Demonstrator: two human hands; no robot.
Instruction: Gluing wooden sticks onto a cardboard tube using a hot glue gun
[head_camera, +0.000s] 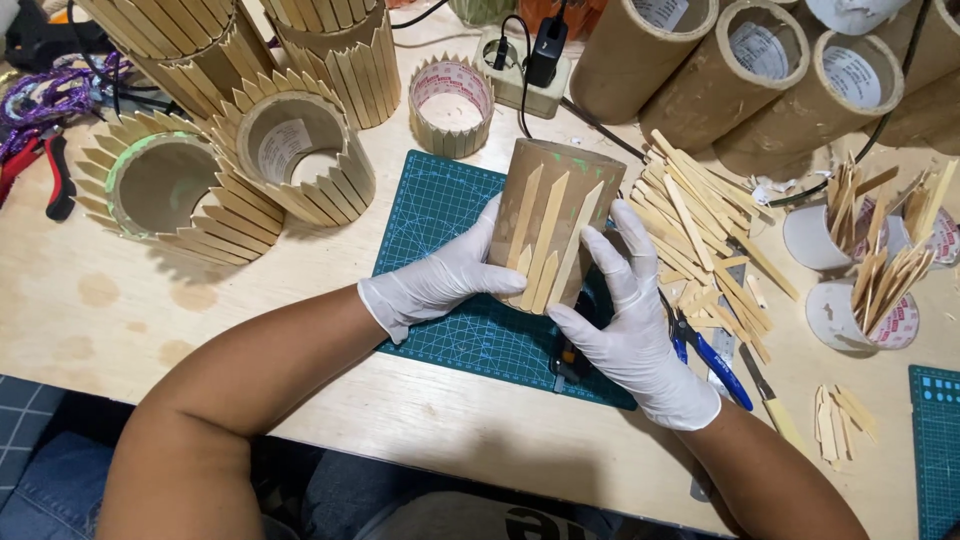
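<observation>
The left hand (440, 280) and right hand (630, 320), both in white gloves, close around opposite sides of a cardboard tube (555, 225), bracing it steady so the face with the sticks stays accessible. The tube stands between the hands, over a green cutting mat (440, 215). It is brown, with three pointed wooden sticks (550, 240) lying side by side against its wall. Just right of the right hand, loose sticks (700, 220) cover the surface (120, 300).

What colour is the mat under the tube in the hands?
The flat cutting mat is teal green with a pale grid of lines, seen best in the head view.
</observation>
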